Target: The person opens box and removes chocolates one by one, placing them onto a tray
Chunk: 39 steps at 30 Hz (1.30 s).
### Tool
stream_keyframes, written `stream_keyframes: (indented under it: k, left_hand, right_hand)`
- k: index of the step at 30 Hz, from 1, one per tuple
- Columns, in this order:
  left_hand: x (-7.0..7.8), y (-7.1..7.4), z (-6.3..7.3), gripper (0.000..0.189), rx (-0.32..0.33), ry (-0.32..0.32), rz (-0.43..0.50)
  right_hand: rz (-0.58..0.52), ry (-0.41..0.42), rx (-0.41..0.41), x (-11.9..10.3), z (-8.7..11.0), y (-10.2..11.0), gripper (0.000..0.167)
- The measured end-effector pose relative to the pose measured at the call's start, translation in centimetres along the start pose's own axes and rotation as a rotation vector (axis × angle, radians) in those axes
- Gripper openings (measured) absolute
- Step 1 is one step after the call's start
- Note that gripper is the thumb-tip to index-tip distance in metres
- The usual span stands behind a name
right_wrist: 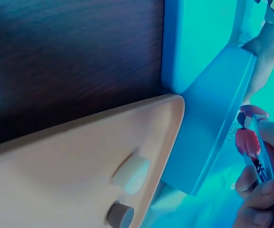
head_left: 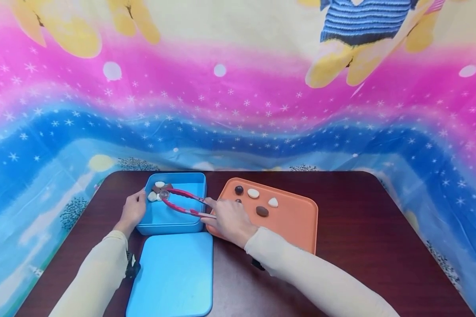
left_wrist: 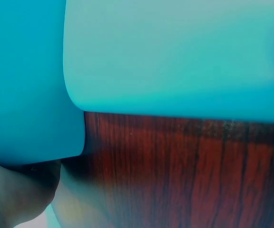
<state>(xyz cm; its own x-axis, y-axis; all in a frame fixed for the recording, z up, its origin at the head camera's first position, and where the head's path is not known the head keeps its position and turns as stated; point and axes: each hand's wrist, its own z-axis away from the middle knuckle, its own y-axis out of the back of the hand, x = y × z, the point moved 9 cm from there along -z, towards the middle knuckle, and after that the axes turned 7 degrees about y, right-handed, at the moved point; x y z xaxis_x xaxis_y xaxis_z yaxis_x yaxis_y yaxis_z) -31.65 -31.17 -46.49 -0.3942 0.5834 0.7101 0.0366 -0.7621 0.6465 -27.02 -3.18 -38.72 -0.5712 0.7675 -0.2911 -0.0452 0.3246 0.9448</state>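
My right hand [head_left: 233, 220] grips red-and-silver tongs [head_left: 186, 211] by the handles, low over the near left corner of the orange tray. The tongs reach left into the blue box [head_left: 174, 229], where their tips are around a small round, shiny piece [head_left: 164, 194]. It sits among several white and brown rounded pieces [head_left: 152, 196] at the box's left side. My left hand [head_left: 134, 210] holds the box at its outer left wall, some fingers hidden. In the right wrist view, my right-hand fingers [right_wrist: 265, 194] curl round the tongs' handles.
On the orange tray [head_left: 291, 226] lie white pieces [head_left: 253, 193], a brown oval [head_left: 262, 211] and dark round ones [head_left: 239, 189]. A flat blue lid [head_left: 174, 273] lies in front of the box. Behind the dark wooden table [head_left: 353, 229] hangs a patterned cloth [head_left: 242, 110].
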Motion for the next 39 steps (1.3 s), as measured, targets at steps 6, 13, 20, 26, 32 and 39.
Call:
stream_keyframes:
  k: [6,13,20,26,32,39]
  left_hand:
    - [0.1,0.0,0.0,0.06,-0.014,-0.003,0.007]
    - [-0.2,-0.2,0.1,0.059,-0.009,-0.003,0.009]
    - [-0.2,-0.1,-0.1,0.059,-0.002,-0.014,0.012]
    - [-0.2,-0.2,-0.1,0.059,-0.011,-0.011,0.017]
    - [0.0,-0.4,-0.2,0.059,-0.018,-0.011,0.021]
    - [0.0,-0.2,-0.2,0.059,-0.01,-0.006,0.028]
  right_hand:
    - [-0.068,-0.046,-0.001,0.7,0.8,0.4,0.056]
    - [-0.091,-0.032,0.007,1.1,1.8,1.0,0.054]
    - [-0.123,-0.043,0.051,1.7,3.0,1.8,0.047]
    - [-0.042,-0.038,0.086,2.1,4.3,2.5,0.051]
    - [-0.015,-0.048,0.102,2.8,5.5,2.9,0.052]
    - [-0.067,-0.074,0.129,3.8,6.7,3.4,0.06]
